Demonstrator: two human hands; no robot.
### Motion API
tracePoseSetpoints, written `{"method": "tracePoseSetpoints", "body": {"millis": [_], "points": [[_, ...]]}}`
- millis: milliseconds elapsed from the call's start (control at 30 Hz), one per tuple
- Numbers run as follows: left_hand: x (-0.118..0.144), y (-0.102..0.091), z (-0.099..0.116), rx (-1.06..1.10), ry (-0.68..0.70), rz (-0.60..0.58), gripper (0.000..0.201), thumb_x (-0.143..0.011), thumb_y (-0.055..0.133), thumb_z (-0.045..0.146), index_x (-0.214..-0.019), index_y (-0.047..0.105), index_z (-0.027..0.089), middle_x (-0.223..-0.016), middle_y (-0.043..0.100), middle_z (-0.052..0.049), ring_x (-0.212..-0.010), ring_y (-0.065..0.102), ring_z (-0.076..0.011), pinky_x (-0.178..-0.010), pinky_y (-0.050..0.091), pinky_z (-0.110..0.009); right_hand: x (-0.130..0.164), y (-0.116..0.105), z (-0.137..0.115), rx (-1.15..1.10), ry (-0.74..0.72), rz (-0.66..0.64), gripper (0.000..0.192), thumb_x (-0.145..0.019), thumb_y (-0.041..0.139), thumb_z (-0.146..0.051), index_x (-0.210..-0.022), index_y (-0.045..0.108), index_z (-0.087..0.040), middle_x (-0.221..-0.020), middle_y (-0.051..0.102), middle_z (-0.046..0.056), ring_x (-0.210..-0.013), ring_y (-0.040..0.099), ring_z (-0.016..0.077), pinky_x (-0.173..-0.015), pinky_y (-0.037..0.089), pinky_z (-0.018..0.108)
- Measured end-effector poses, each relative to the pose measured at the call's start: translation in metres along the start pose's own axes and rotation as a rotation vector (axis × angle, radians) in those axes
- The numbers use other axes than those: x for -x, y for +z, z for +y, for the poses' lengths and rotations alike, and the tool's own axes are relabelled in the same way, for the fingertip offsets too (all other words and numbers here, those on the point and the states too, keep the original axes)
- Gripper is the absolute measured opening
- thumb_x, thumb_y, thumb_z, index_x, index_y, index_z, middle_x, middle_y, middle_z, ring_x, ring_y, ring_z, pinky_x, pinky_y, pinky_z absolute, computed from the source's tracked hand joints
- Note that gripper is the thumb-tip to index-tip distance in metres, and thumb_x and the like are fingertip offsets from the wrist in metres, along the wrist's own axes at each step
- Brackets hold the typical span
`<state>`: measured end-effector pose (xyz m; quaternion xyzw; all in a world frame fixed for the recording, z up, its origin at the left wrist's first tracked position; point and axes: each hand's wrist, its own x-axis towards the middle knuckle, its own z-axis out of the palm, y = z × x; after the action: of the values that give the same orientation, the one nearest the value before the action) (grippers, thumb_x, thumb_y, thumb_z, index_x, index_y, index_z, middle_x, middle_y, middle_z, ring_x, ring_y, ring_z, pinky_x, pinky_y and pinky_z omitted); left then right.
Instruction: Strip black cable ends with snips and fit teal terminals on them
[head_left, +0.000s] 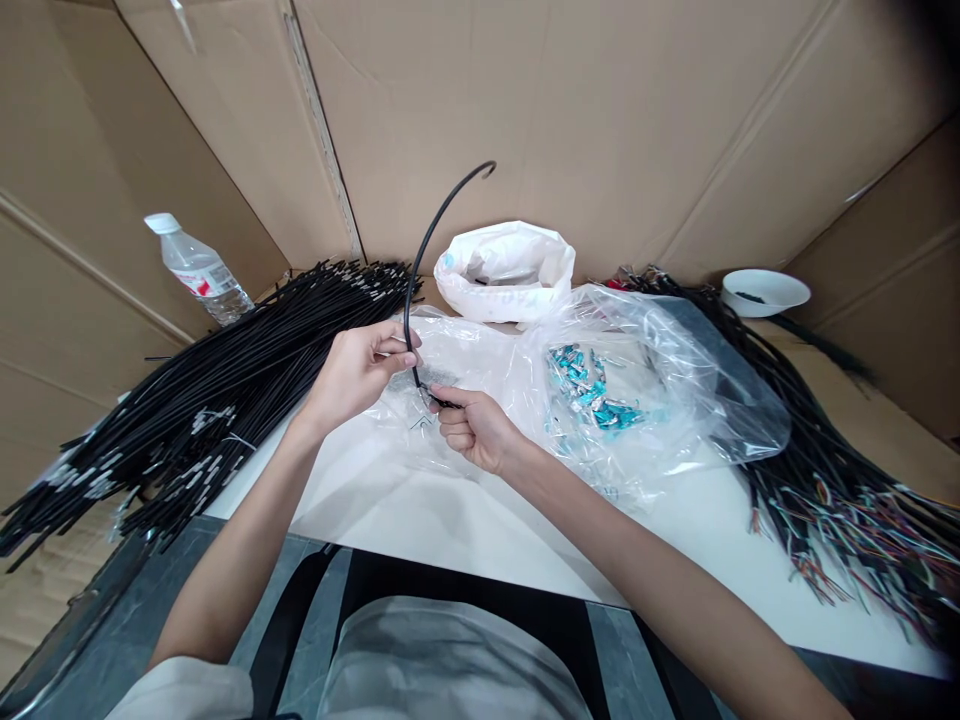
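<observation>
I'm reaching both forearms in over the table edge, wrists bent inward so my hands are meeting above the middle. My left hand is pinching a black cable between thumb and fingertips, and the cable is arching up and away to a hooked tip in front of the cardboard wall. My right hand is curling closed just below, gripping the cable's lower end, though what is at that end is too small to tell. Everything is sitting on a white tabletop boxed in by cardboard. A bundle of black cables is lying to my left beside a water bottle, a clear bag of teal connectors is resting just right of my hands, and multicoloured wires are sprawling far right.
</observation>
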<state>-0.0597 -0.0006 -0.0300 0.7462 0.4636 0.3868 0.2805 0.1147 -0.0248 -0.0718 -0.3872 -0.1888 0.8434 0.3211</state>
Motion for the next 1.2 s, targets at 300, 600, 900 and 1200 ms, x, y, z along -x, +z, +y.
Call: {"method": "tracePoseSetpoints", "body": {"millis": [300,600,900,1200], "points": [[-0.003,0.001,-0.008,0.032,-0.019,0.013,0.018,-0.081,0.073,0.032,-0.09,0.069,0.018,-0.081,0.076,-0.005,-0.084,0.074,-0.0246,-0.077,0.052,-0.031,-0.001,-0.002,0.004,-0.013,-0.043,0.051,0.038,-0.103,0.05,-0.024,-0.065,0.048,-0.018,-0.045,0.016,-0.013,-0.038,0.008,0.0031,-0.031,0.01,0.015],[-0.003,0.0,-0.013,0.061,-0.008,-0.052,0.016,-0.083,0.073,0.032,-0.09,0.069,0.017,-0.081,0.075,-0.003,-0.084,0.072,-0.0224,-0.077,0.05,-0.03,-0.005,0.0,0.003,0.021,-0.019,0.016,0.036,-0.103,0.05,-0.027,-0.068,0.051,-0.017,-0.047,0.017,-0.014,-0.039,0.006,0.0032,-0.032,0.007,0.016],[-0.001,-0.006,-0.017,0.072,0.003,-0.069,0.016,-0.084,0.074,0.031,-0.09,0.069,0.017,-0.082,0.074,-0.003,-0.083,0.071,-0.0215,-0.076,0.05,-0.029,-0.003,-0.001,0.004,0.031,-0.013,0.055,0.04,-0.105,0.046,-0.026,-0.066,0.047,-0.017,-0.045,0.016,-0.014,-0.039,0.006,0.0031,-0.031,0.008,0.015],[-0.002,-0.006,-0.013,0.06,0.031,-0.109,0.01,-0.085,0.07,0.027,-0.088,0.068,0.018,-0.082,0.075,-0.003,-0.081,0.07,-0.0205,-0.074,0.05,-0.029,-0.008,0.005,0.0,0.077,-0.005,0.008,0.04,-0.105,0.045,-0.028,-0.066,0.046,-0.018,-0.046,0.016,-0.014,-0.039,0.006,0.0037,-0.031,0.007,0.016]]}}
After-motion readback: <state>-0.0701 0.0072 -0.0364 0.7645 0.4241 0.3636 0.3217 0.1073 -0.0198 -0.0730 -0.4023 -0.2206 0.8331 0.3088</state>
